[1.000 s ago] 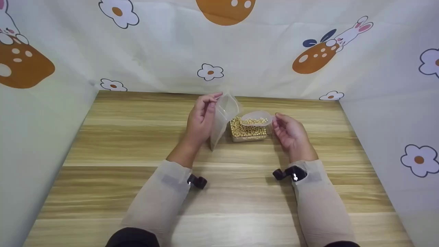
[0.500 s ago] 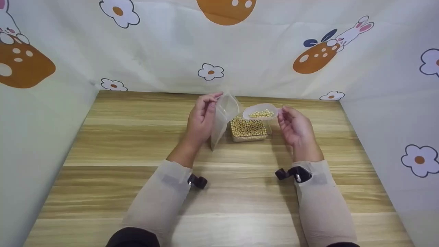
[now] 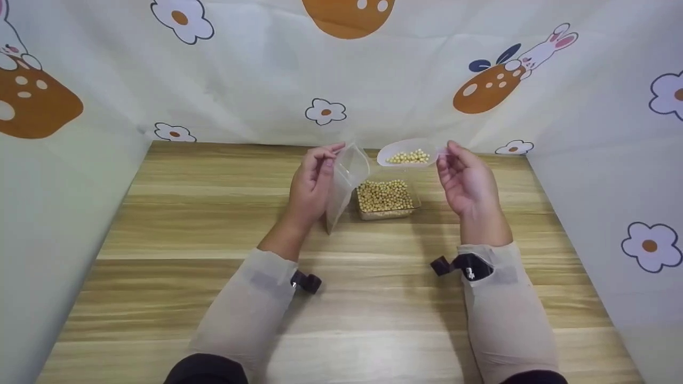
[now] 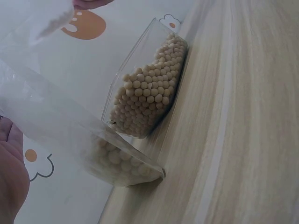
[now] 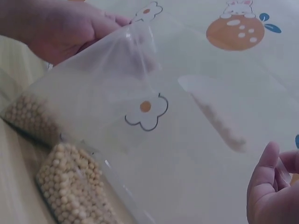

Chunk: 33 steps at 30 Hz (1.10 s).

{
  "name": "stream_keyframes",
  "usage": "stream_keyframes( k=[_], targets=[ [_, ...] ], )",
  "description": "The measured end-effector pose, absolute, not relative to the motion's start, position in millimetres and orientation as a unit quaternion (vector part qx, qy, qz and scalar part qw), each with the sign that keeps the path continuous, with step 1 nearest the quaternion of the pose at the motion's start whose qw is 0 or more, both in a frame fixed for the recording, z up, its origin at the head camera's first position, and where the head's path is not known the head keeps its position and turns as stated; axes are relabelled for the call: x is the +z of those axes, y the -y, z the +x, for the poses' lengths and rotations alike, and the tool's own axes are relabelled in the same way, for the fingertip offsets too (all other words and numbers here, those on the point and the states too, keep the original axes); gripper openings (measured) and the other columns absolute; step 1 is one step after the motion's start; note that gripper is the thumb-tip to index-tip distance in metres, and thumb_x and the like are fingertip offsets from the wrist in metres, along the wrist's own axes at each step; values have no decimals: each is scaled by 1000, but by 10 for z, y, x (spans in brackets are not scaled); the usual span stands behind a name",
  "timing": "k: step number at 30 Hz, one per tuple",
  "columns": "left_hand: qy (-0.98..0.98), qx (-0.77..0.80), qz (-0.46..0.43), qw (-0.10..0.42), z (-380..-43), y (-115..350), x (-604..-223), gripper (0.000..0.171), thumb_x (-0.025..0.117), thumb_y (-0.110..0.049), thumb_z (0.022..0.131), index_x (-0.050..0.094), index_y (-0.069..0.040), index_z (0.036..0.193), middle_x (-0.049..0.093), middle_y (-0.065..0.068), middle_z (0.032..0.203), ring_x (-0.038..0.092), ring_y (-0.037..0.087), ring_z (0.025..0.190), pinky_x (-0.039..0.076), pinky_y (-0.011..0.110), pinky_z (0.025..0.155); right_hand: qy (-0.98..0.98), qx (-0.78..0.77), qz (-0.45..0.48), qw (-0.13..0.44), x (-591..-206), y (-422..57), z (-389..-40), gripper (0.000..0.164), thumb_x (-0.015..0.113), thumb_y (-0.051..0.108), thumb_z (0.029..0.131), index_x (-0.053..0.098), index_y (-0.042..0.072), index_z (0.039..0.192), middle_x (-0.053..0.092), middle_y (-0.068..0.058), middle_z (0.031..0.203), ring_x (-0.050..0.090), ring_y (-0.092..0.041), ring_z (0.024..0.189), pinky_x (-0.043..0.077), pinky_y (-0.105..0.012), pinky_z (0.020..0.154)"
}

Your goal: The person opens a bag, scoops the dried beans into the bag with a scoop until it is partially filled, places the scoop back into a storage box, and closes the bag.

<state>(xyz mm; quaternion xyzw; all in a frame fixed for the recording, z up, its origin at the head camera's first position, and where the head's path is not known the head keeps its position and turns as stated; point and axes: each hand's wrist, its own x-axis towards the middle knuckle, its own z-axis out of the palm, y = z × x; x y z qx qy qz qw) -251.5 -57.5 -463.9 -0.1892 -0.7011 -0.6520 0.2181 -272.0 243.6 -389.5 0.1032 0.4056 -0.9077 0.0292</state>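
While the left hand [image 3: 311,178] pinches the clear bag [image 3: 341,186] near its mouth and the right hand [image 3: 472,184] grips the scoop [image 3: 408,145] of beans [image 3: 410,157], held clear of the box [image 3: 417,200] on the tabletop [image 3: 213,213], I'd bring the scoop's lip inside that mouth before tipping it slowly.

Head view: looks forward and down from the near side, widest of the three; takes in table [image 3: 373,325], both sleeves [image 3: 243,304] and far cloth [image 3: 261,80]. Left wrist view: set low, rolled well sideways; looks past the bag [image 3: 344,184], very close, toward the box [image 3: 387,215] just beyond and the cloth behind. Right wrist view: also tilted; faces far and left, across right hand [image 3: 470,184] and scoop [image 3: 408,154], toward bag and left hand [image 3: 311,184]. Shared by head and right wrist: scoop, both hands. Common to all three: bag, box, cloth.
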Motion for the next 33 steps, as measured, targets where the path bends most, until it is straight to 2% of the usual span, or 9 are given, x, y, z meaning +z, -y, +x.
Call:
stream_keyframes(
  k=[10, 15, 33],
  targets=[
    [699, -654, -191, 217, -2511, 577, -4633, 19, 47, -21, 115, 58, -7, 121, 67, 2, 149, 61, 15, 142, 49, 37, 121, -450, -891, 57, 17, -3701, -2229, -2702, 6, 74, 8, 101, 73, 3, 99, 75, -6, 79, 70, -12, 67, 60, -17, 68],
    [695, -659, -190, 215, -2517, 574, -4639, 18, 47, -20, 115, 58, -7, 121, 68, 4, 148, 61, 17, 142, 48, 38, 122, -478, -877, 42, 24, -3665, -2140, -2705, 11, 69, 9, 104, 76, 5, 96, 75, -4, 81, 70, -10, 68, 60, -16, 68],
    [686, -668, -192, 216, -2523, 566, -4641, 18, 48, -17, 114, 58, -4, 120, 69, 7, 146, 62, 18, 140, 48, 37, 122, -530, -848, 9, -12, -3565, -1995, -2688, 15, 68, 5, 104, 81, 9, 96, 78, -2, 81, 74, -10, 71, 64, -21, 69]
  ],
)
